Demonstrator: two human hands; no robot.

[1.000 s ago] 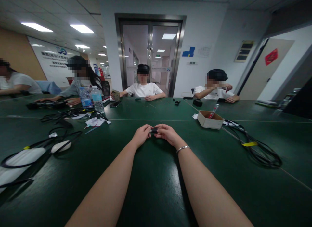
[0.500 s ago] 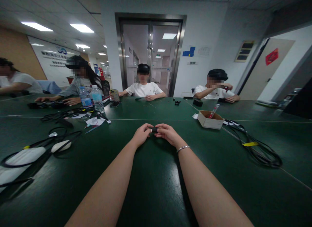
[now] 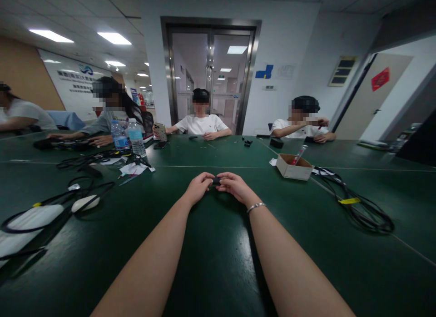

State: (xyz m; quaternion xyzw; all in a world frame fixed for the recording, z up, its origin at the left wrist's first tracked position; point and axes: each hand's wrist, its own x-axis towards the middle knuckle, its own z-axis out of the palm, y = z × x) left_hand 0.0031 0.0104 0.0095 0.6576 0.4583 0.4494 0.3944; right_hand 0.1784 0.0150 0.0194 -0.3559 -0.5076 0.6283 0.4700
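Observation:
Between my two hands is a small, short black object (image 3: 215, 181) with a bright spot at its left end; its kind I cannot make out. My left hand (image 3: 199, 189) is closed on the left end of it with the fingertips. From the other side, my right hand (image 3: 235, 187) pinches the right end, and its fingers cover part of the piece. Both hands are just above or on the green table (image 3: 218, 244); whether they rest on it I cannot tell. A silver bracelet (image 3: 256, 207) circles my right wrist.
To the right are a small open box (image 3: 293, 170) with a clear-and-red tube and a coiled black cable (image 3: 369, 212). Leftward lie tangled cables (image 3: 85, 160), a white mouse (image 3: 86, 203), papers (image 3: 132, 169) and two water bottles (image 3: 136, 137). Several people sit around the table.
My hands and the black object stay nearly in place. The person at the far right has shifted a raised hand slightly to the right.

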